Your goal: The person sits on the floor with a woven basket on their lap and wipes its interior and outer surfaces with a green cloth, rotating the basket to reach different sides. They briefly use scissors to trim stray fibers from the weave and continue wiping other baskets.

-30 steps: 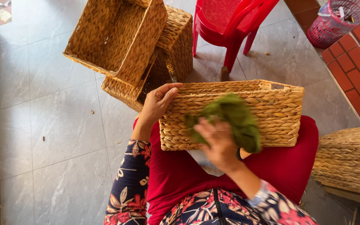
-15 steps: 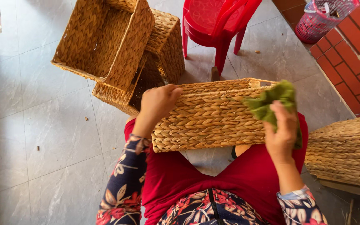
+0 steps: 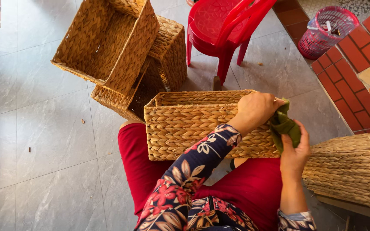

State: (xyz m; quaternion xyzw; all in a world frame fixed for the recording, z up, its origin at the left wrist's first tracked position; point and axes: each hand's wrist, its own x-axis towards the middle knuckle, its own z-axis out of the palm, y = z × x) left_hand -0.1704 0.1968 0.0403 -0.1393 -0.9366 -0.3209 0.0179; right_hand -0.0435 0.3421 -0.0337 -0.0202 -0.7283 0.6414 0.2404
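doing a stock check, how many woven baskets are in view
4: one on the lap under the left hand, one tipped on top of the pile, one beneath it, one at the right edge. More may be hidden.

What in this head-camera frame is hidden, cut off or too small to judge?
- Inside of the woven basket on the lap: its near wall hides the bottom.
- Green cloth: partly covered by the left hand and right hand.
- Basket at right: cut off by the frame edge.
- Pink bin: contents too small to tell.
- Red chair: top cut off.
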